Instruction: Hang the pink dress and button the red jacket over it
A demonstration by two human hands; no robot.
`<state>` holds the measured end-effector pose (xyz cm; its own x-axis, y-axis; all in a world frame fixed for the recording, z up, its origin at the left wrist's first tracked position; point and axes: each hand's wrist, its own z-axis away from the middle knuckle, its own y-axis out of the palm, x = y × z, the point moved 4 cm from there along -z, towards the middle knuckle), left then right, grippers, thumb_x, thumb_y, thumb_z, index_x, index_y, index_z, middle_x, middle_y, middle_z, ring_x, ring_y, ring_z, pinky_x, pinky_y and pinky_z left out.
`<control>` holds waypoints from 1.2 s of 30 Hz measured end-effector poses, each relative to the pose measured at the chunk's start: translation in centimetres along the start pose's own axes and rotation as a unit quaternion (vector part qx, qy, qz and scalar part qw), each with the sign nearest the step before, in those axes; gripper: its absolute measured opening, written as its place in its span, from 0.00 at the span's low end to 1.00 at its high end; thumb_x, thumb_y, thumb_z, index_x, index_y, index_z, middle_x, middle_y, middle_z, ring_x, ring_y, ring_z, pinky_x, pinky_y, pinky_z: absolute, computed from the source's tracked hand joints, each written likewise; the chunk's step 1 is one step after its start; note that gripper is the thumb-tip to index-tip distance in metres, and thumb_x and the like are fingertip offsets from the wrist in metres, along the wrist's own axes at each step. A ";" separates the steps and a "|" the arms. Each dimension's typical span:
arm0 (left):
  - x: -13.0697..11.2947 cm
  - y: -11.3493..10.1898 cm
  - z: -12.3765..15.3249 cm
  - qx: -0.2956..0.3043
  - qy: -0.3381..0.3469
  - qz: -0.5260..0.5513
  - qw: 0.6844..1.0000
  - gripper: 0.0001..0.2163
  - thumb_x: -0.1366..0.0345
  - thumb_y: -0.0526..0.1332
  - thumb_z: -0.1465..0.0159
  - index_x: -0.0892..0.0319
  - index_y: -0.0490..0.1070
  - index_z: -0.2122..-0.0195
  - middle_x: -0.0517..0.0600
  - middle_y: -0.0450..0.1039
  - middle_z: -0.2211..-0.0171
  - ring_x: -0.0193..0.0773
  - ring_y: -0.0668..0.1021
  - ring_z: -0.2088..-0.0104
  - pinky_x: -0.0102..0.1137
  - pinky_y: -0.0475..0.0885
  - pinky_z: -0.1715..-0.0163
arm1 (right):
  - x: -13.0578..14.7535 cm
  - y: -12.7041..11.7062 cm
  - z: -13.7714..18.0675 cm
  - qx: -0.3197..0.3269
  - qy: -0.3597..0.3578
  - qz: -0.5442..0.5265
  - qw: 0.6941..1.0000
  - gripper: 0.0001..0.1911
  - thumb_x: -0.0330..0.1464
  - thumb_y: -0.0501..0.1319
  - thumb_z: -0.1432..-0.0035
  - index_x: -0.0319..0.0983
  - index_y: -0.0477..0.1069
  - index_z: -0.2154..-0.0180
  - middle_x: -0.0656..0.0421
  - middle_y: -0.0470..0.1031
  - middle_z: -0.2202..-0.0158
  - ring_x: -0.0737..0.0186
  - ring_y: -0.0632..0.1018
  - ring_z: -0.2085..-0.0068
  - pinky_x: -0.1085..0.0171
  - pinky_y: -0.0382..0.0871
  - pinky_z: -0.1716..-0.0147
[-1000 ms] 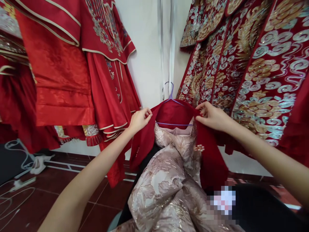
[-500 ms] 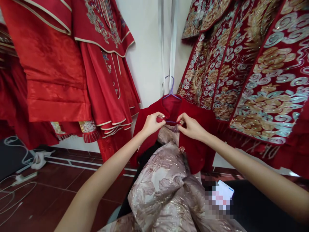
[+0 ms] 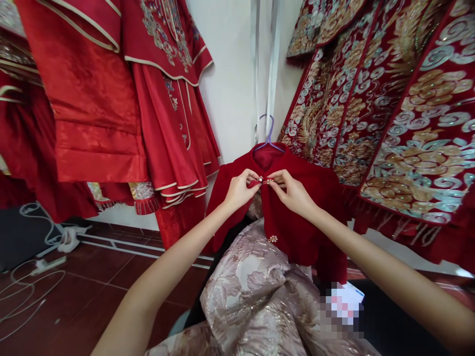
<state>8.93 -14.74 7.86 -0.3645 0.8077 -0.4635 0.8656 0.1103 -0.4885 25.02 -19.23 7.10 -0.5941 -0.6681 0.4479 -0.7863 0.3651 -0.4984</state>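
Note:
A dark red velvet jacket (image 3: 311, 202) hangs on a purple hanger (image 3: 270, 136) in front of me. My left hand (image 3: 241, 190) pinches the jacket's left front edge just below the collar. Opposite it, my right hand (image 3: 291, 190) grips the other front edge beside a small jewelled button (image 3: 267, 181). Both edges meet at chest height between my fingertips; whether the fastening is joined I cannot tell. Lower on the right front sits another jewelled button (image 3: 273, 239). Below the jacket, a shiny pinkish-silver floral fabric (image 3: 245, 277) lies draped toward me.
Red garments (image 3: 100, 118) hang on the left, and heavily embroidered red garments (image 3: 415, 148) hang on the right. White straps (image 3: 272, 64) run down to the hanger. A white cable (image 3: 33, 284) and pale shoes (image 3: 69, 240) lie on the tiled floor. A white card (image 3: 347, 296) is partly blurred.
My hands have drawn closer together, bringing the two front edges of the jacket from apart to meeting. The view has shifted slightly.

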 end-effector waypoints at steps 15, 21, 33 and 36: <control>-0.4 0.6 -1.5 0.082 0.020 -0.096 0.992 0.11 0.74 0.59 0.45 0.57 0.64 0.62 0.48 0.75 0.67 0.37 0.77 0.65 0.30 0.70 0.65 | 1.1 -0.6 -0.3 0.047 -0.014 0.192 0.980 0.08 0.33 0.50 0.36 0.42 0.62 0.56 0.54 0.75 0.57 0.53 0.76 0.56 0.57 0.72 0.61; 0.2 0.8 -1.2 0.073 0.002 -0.054 0.996 0.10 0.73 0.61 0.45 0.58 0.65 0.63 0.48 0.76 0.66 0.35 0.78 0.64 0.29 0.71 0.63 | 1.0 -0.4 -0.3 0.058 -0.013 0.175 0.983 0.08 0.33 0.50 0.37 0.43 0.62 0.56 0.54 0.75 0.58 0.54 0.76 0.57 0.57 0.72 0.60; -0.8 0.8 -1.7 0.127 0.031 -0.108 0.986 0.08 0.72 0.60 0.47 0.58 0.70 0.65 0.47 0.76 0.70 0.36 0.77 0.69 0.29 0.70 0.66 | 0.6 0.0 -1.1 0.063 -0.022 0.233 0.970 0.08 0.32 0.49 0.36 0.42 0.62 0.56 0.54 0.74 0.57 0.53 0.75 0.56 0.58 0.71 0.63; -1.2 0.9 -1.6 0.125 0.028 -0.118 0.985 0.06 0.68 0.61 0.47 0.58 0.70 0.67 0.47 0.76 0.71 0.36 0.76 0.70 0.29 0.70 0.68 | 0.6 0.0 -1.0 0.066 -0.021 0.242 0.968 0.08 0.32 0.48 0.36 0.42 0.62 0.57 0.53 0.74 0.56 0.53 0.75 0.56 0.59 0.71 0.64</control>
<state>10.72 -14.69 9.17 -0.5204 0.8078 -0.2768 0.6440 0.1583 -0.7485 24.53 -19.00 8.14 -0.8779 -0.4664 0.1088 -0.3872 0.5576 -0.7342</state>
